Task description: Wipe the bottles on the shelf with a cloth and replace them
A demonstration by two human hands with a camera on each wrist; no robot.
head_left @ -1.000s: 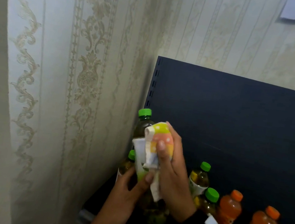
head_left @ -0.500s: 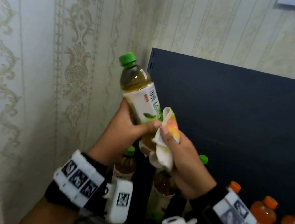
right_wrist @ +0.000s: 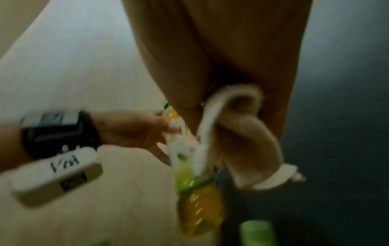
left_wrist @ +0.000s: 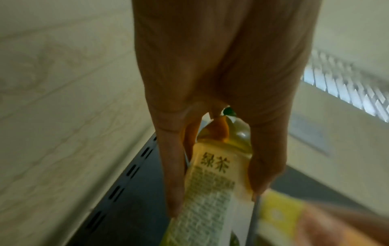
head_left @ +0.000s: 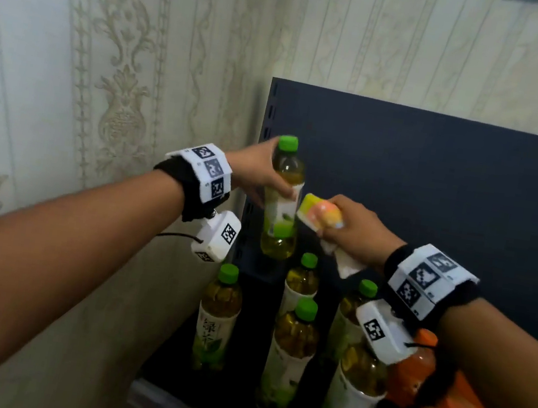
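My left hand grips a green-capped tea bottle by its upper body and holds it upright in the air, above the shelf's back left corner. In the left wrist view the fingers and thumb wrap the bottle's white label. My right hand holds a bunched cloth, yellow and orange on white, just to the right of the bottle's label. The right wrist view shows the cloth hanging from the curled fingers, beside the bottle.
Several more green tea bottles stand below on the dark shelf. Orange drink bottles fill its right side. The shelf's dark back panel rises behind, and a patterned wall closes the left side.
The left hand has moved the bottle right and away from me, in front of the back panel. The right hand and cloth have come off the bottle's lower part to its right side.
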